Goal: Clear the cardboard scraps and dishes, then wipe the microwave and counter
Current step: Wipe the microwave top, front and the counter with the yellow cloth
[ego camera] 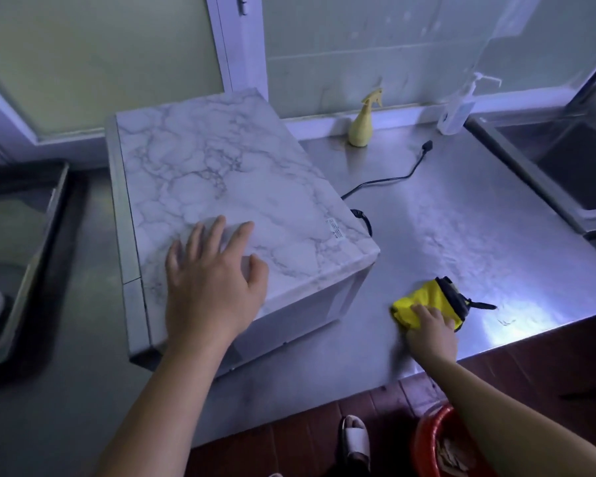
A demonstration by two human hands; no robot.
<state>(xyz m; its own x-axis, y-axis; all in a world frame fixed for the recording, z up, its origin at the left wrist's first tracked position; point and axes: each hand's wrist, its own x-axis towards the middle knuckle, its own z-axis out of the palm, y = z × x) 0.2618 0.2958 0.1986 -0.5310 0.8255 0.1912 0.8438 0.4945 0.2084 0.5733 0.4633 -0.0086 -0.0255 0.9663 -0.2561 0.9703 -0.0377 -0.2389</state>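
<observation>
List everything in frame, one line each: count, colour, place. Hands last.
microwave: 1, white, marble-pattern top, on counter, left of centre
counter: 1, steel, spans frame
cloth: 1, yellow, black trim, on counter right of microwave
spray bottle: 1, pale yellow, upright by back wall
pump bottle: 1, clear, counter's back right
power cord: 1, black, loose on counter, right of microwave
sink: 1, steel, far right
tray: 1, steel, far left
basin: 1, red, on floor, lower right, scraps inside
foot: 1, white sandal, floor, bottom centre
left hand: 1, flat on microwave top
right hand: 1, pressing on cloth
</observation>
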